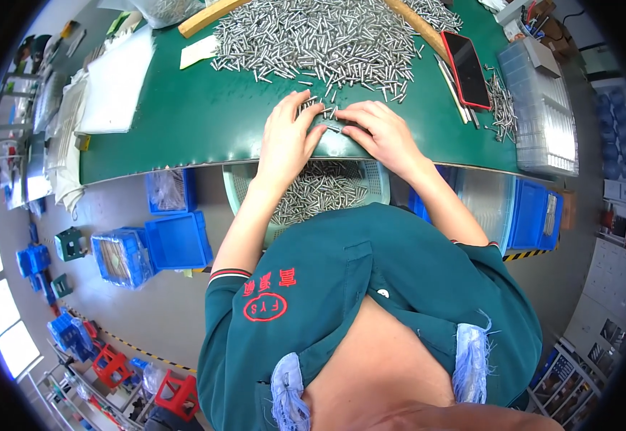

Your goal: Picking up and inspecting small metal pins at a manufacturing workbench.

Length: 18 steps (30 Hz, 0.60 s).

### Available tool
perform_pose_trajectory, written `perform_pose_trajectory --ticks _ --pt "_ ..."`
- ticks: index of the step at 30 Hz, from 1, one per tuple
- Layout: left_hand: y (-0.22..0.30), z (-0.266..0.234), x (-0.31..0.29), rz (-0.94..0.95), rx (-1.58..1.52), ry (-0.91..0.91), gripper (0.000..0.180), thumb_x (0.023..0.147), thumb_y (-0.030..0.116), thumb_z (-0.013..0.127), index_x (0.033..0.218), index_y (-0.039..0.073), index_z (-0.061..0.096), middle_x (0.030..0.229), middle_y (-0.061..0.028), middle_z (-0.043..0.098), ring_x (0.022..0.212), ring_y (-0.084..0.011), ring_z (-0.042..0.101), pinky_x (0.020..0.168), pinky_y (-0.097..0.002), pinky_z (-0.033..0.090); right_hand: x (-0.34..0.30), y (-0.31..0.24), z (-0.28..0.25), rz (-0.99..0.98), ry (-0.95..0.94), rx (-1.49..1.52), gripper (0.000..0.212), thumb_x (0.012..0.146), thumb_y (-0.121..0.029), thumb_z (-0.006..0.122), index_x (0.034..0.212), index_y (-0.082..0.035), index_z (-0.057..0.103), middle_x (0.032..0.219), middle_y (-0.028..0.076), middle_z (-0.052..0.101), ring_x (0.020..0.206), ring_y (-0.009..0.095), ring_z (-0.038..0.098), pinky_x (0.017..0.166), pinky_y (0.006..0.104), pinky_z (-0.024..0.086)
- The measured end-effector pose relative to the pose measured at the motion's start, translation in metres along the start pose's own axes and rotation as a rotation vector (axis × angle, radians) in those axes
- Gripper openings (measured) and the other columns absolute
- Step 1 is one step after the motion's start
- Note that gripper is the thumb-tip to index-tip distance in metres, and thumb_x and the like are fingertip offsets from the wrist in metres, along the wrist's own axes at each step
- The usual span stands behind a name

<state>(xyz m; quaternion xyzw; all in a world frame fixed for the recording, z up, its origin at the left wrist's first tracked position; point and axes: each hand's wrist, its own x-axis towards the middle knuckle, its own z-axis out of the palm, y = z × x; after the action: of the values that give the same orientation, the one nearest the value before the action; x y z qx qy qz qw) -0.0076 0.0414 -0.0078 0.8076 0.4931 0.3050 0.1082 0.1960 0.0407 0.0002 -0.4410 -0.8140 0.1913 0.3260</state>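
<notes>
My left hand [288, 136] rests on the green tabletop near its front edge, fingers curled around several small silver metal pins [312, 105]. Facing it, my right hand [383, 136] is bent inward, its index finger and thumb at the pins between the hands. One metal pin [333, 129] lies level between my two thumb tips. How firmly each fingertip grips is too small to make out. Just beyond my fingers spreads a large heap of similar metal pins [320, 43].
Wooden bars [209, 18] flank the heap. A red-edged phone [466, 70], pens [451, 90], loose screws [501, 108] and clear plastic trays [539, 115] stand right. White sheets [117, 82] lie left. Below the table edge a pale green basket [378, 183] holds more pins, near blue bins [178, 241].
</notes>
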Motion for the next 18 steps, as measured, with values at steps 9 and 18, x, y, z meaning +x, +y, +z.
perform_pose_trajectory --ticks 9,18 --pt "0.005 0.001 0.000 -0.012 0.126 0.087 0.026 0.079 0.016 0.068 0.105 0.012 0.066 0.123 -0.0088 0.054 0.122 -0.0296 0.046 0.098 -0.0436 0.038 -0.006 -0.012 -0.007 0.117 0.008 -0.042 0.019 0.084 -0.013 0.063 0.104 -0.012 0.065 0.094 0.005 0.060 0.093 0.023 0.059 0.079 0.0344 0.049" --pt "0.015 -0.002 -0.004 -0.010 0.150 0.053 0.020 0.078 0.015 0.069 0.097 0.012 0.067 0.118 -0.0050 0.056 0.119 -0.0261 0.047 0.096 -0.0430 0.037 0.003 -0.008 0.001 0.073 -0.037 -0.045 0.020 0.084 -0.012 0.065 0.104 -0.013 0.065 0.103 0.003 0.058 0.094 0.022 0.059 0.079 0.0342 0.049"
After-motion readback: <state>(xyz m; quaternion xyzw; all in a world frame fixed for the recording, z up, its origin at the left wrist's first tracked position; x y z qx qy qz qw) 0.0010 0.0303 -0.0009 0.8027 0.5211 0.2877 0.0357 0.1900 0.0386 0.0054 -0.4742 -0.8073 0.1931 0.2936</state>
